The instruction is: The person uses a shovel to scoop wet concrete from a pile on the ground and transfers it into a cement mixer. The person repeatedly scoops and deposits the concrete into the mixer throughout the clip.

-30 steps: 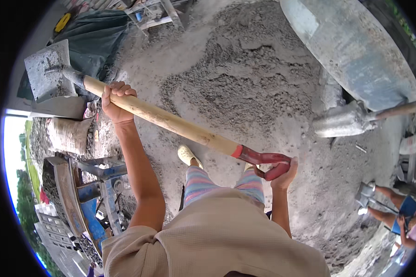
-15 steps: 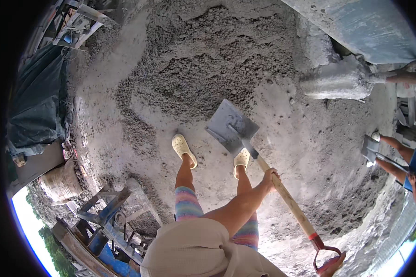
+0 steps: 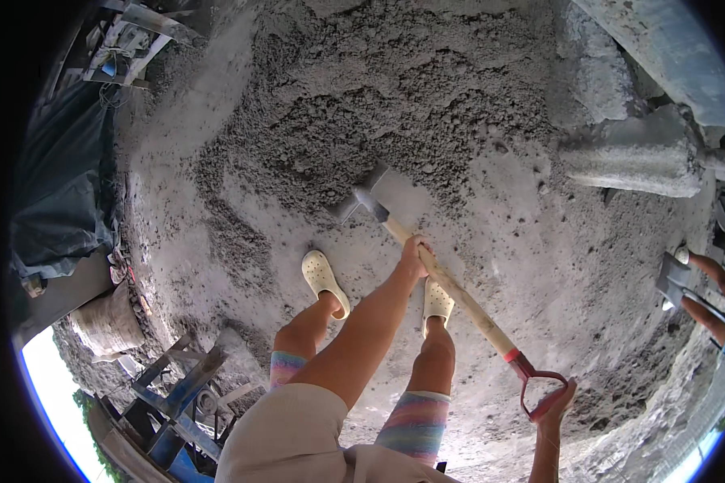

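Note:
A square-bladed shovel (image 3: 471, 310) slants across the middle, its wooden shaft running from upper left to lower right. My left hand (image 3: 415, 256) is wrapped round the shaft partway down toward the blade. At the other end, my right hand (image 3: 557, 402) grips the red D-shaped handle. The grey blade (image 3: 346, 208) rests at the near edge of a heap of dark, lumpy wet mix (image 3: 362, 121); part of the blade cannot be made out against it. My feet, in cream clogs (image 3: 325, 282), stand apart on the grey ground just nearer than the blade.
Another person (image 3: 713, 282) at the far right holds a shovel (image 3: 673, 278). A crusted grey block-like form (image 3: 632, 157) lies at the upper right. Dark tarp (image 3: 60, 201), a sack (image 3: 109, 322) and a blue metal frame (image 3: 177, 394) line the left side.
The shovel has swung forward and left, its blade moving from above my right foot to the heap's edge. Both hands moved with it, and my left arm reaches farther out.

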Demonstrator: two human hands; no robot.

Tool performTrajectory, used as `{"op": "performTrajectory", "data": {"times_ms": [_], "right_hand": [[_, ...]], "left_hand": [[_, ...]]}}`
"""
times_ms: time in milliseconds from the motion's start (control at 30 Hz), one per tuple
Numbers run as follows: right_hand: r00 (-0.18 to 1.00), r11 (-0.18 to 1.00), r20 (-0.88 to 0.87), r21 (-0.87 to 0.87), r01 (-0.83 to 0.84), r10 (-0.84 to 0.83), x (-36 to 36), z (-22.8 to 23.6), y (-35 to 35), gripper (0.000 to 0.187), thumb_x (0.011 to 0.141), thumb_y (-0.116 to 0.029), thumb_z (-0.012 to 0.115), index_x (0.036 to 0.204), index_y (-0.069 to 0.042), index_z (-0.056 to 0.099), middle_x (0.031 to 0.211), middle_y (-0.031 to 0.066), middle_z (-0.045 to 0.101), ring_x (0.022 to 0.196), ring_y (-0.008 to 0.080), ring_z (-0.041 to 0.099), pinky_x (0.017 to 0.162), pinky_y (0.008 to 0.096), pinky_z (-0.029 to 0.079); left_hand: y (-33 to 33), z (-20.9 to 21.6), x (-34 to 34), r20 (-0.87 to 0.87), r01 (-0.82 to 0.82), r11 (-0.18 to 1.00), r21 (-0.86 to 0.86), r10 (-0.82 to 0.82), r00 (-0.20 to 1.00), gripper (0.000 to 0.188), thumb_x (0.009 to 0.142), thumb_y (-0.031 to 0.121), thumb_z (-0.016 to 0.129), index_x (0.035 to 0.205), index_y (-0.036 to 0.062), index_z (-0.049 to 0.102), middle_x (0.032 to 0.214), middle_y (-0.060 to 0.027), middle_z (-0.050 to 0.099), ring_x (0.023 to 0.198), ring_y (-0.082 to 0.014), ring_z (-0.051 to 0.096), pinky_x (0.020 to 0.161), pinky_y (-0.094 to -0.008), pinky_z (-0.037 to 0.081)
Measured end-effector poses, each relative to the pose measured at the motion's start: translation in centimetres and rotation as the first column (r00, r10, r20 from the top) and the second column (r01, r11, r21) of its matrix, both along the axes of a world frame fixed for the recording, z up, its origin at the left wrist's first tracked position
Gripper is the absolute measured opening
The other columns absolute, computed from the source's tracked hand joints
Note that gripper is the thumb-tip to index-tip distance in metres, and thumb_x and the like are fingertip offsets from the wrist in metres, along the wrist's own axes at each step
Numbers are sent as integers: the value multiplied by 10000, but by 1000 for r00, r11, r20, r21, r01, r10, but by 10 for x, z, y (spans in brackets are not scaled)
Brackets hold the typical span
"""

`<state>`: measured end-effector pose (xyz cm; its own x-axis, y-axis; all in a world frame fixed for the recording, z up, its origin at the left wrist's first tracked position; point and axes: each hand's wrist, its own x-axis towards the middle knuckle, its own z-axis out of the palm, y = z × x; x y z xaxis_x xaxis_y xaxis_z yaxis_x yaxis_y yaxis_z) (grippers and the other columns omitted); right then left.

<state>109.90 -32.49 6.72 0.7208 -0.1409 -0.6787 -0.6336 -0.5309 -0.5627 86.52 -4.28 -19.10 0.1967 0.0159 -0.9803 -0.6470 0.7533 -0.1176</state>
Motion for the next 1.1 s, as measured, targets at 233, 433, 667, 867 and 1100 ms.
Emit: {"op": "performTrajectory", "data": {"times_ms": [233, 433, 667, 867, 1100], "right_hand": [[985, 987, -75, 19, 157, -155, -17, -21, -97, 408, 709, -474, 465, 530, -134, 328, 417, -15, 302, 322, 116, 309, 293, 261, 262], [998, 999, -56, -20, -40, 39, 86, 84, -182, 401, 720, -498, 417, 701, -101, 470, 593, -37, 387, 540, 111, 382, 461, 264, 315], [988, 973, -104, -190, -129, 110, 171, 273, -177, 349, 791, -399, 371, 669, -83, 453, 540, -3, 413, 505, 118, 427, 471, 275, 390], [932, 916, -41, -176, -361, 359, 184, 321, -91, 361, 778, -422, 362, 687, -89, 467, 567, -2, 432, 521, 123, 435, 470, 274, 383], [751, 757, -95, 58, -651, 653, 123, 288, 6, 381, 763, -450, 351, 708, -97, 483, 600, 0, 455, 539, 130, 444, 469, 274, 374]], "left_hand": [[-77, 5, -16, -102, 72, 990, 122, -59, 993, 128, 608, 118, 524, 568, 107, 403, 520, -28, 393, 467, -173, 404, 487, -324, 358], [-164, 111, 58, -111, -65, 997, 45, 69, 991, 105, 604, 80, 526, 611, 81, 422, 545, -50, 409, 473, -188, 421, 469, -303, 380], [-232, 322, 123, 50, -120, 977, -176, 131, 990, 140, 602, 134, 529, 588, 99, 394, 528, -27, 407, 473, -166, 442, 465, -295, 381], [-265, 375, 127, 67, -329, 935, -133, 340, 938, 135, 608, 107, 540, 598, 96, 405, 533, -26, 424, 482, -162, 465, 479, -294, 433], [-229, 435, 2, -158, -610, 783, 120, 622, 767, 94, 603, 95, 507, 609, 82, 414, 547, -59, 437, 510, -191, 472, 493, -335, 408]]}}
